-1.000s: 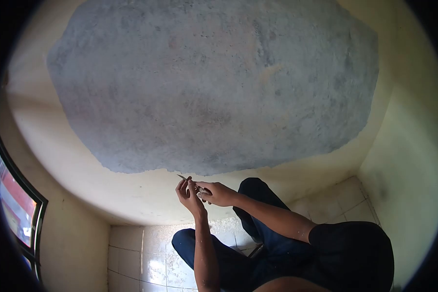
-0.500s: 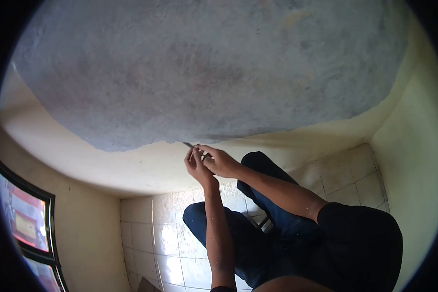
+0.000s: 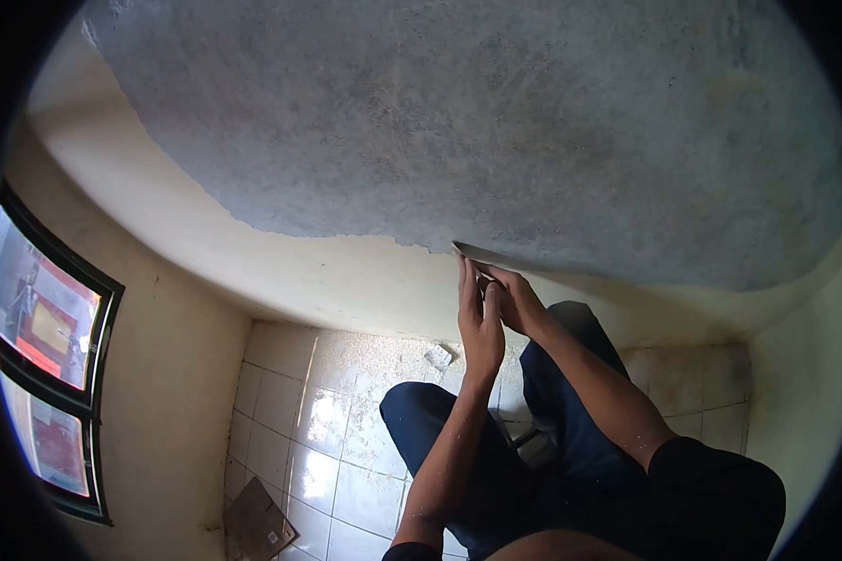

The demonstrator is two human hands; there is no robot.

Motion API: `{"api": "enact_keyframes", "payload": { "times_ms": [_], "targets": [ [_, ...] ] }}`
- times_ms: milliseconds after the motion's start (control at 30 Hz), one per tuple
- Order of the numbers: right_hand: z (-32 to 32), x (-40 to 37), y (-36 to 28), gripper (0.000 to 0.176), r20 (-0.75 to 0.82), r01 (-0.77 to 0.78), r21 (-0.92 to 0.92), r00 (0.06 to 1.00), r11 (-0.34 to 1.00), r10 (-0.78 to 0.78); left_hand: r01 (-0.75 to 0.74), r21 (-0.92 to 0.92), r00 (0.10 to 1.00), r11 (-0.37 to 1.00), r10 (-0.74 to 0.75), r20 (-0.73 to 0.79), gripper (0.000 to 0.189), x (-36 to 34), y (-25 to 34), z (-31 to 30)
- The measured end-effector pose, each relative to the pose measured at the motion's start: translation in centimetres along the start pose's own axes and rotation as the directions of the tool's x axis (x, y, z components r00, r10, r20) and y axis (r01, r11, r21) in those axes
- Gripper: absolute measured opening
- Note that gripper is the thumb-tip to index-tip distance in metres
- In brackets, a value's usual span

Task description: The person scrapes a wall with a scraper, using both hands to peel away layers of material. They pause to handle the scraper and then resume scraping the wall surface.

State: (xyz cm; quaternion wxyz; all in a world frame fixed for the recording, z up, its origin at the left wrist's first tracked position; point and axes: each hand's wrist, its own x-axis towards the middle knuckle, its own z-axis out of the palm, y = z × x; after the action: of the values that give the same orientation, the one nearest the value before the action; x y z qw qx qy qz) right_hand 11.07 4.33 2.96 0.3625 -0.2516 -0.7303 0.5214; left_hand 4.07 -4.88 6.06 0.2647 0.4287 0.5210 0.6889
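Both my hands are raised against the wall at the ragged edge where cream paint (image 3: 327,271) meets a big scraped grey patch (image 3: 496,122). My right hand (image 3: 515,297) grips the handle of a metal scraper (image 3: 482,254), whose blade lies flat on the wall along the paint edge. My left hand (image 3: 478,313) presses against the tool beside the right hand, fingers pointing up. Below them are my dark blue trouser legs (image 3: 430,430).
White floor tiles (image 3: 346,439) dusted with scrapings lie below, with a paint chip (image 3: 438,356) on them. A piece of cardboard (image 3: 257,528) lies at the lower left. A dark-framed window (image 3: 47,355) is on the left wall. A cream side wall (image 3: 805,374) closes the right.
My hands and the scraper have moved right along the paint edge. The view has swung, so more of the window and floor shows.
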Motion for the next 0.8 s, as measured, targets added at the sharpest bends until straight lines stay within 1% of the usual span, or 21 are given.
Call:
{"api": "enact_keyframes", "payload": {
  "times_ms": [33, 100, 167, 267, 367, 467, 533, 567, 633, 667, 733, 767, 800],
  "targets": [
    [0.3, 0.2, 0.4, 0.05, -0.019, 0.029, -0.025, 0.999, 0.999, -0.03, -0.024, 0.047, 1.0, 0.999, 0.024, -0.004, 0.062, 0.1, -0.1, -0.1],
    [0.8, 0.3, 1.2, 0.051, 0.003, -0.01, 0.002, 1.0, 1.0, 0.01, -0.074, 0.14, 0.997, 0.987, 0.076, -0.01, 0.064, 0.1, -0.3, 0.0],
    [1.7, 0.8, 2.0, 0.051, 0.01, -0.044, 0.027, 0.999, 0.999, 0.043, -0.032, 0.124, 0.998, 0.992, 0.038, -0.046, 0.066, 0.4, -0.7, -0.4],
    [3.3, 1.3, 2.1, 0.053, -0.024, -0.037, 0.134, 0.999, 0.99, 0.04, -0.014, 0.122, 0.998, 0.992, 0.022, -0.061, 0.068, 1.0, -1.0, -1.6],
    [3.7, 0.7, -1.5, 0.055, 0.0, -0.053, 0.053, 0.999, 0.997, 0.053, -0.003, 0.091, 0.999, 0.996, 0.007, -0.047, 0.069, 1.3, -0.7, -2.6],
    [3.9, 0.5, -3.7, 0.056, 0.002, -0.132, -0.089, 0.991, 0.987, 0.133, 0.044, 0.024, 0.998, 0.999, -0.043, -0.053, 0.068, 1.2, -1.6, -3.3],
    [4.6, 0.6, -2.3, 0.053, -0.022, -0.078, -0.054, 0.997, 0.995, 0.077, 0.093, -0.057, 0.994, 0.994, -0.096, -0.055, 0.067, 1.2, -1.1, -3.4],
    [4.9, 0.5, -1.6, 0.052, -0.033, -0.053, -0.038, 0.998, 0.998, 0.052, 0.094, -0.04, 0.994, 0.995, -0.097, -0.052, 0.067, 1.1, -1.1, -3.6],
    [5.0, 0.3, -1.9, 0.052, -0.011, -0.089, -0.056, 0.996, 0.994, 0.088, 0.098, -0.008, 0.994, 0.995, -0.098, -0.046, 0.067, 1.1, -1.1, -4.1],
    [5.0, 0.3, -2.1, 0.052, -0.001, -0.106, -0.065, 0.994, 0.992, 0.106, 0.063, 0.034, 0.997, 0.997, -0.061, -0.057, 0.066, 1.2, -1.0, -4.3],
    [5.9, 0.7, -2.4, 0.052, -0.044, -0.085, 0.014, 0.995, 0.996, 0.085, -0.005, 0.12, 0.998, 0.993, 0.013, -0.069, 0.066, 1.3, -0.7, -4.4],
    [6.2, 0.8, -2.5, 0.053, -0.068, -0.075, 0.054, 0.995, 0.996, 0.079, 0.003, 0.095, 0.998, 0.995, 0.003, -0.063, 0.066, 1.3, -0.5, -4.5],
    [6.2, 0.8, -2.7, 0.052, -0.084, -0.037, 0.017, 0.996, 0.999, 0.038, 0.01, 0.071, 0.998, 0.997, -0.006, -0.056, 0.066, 1.3, -0.4, -4.7]
  ]
}}
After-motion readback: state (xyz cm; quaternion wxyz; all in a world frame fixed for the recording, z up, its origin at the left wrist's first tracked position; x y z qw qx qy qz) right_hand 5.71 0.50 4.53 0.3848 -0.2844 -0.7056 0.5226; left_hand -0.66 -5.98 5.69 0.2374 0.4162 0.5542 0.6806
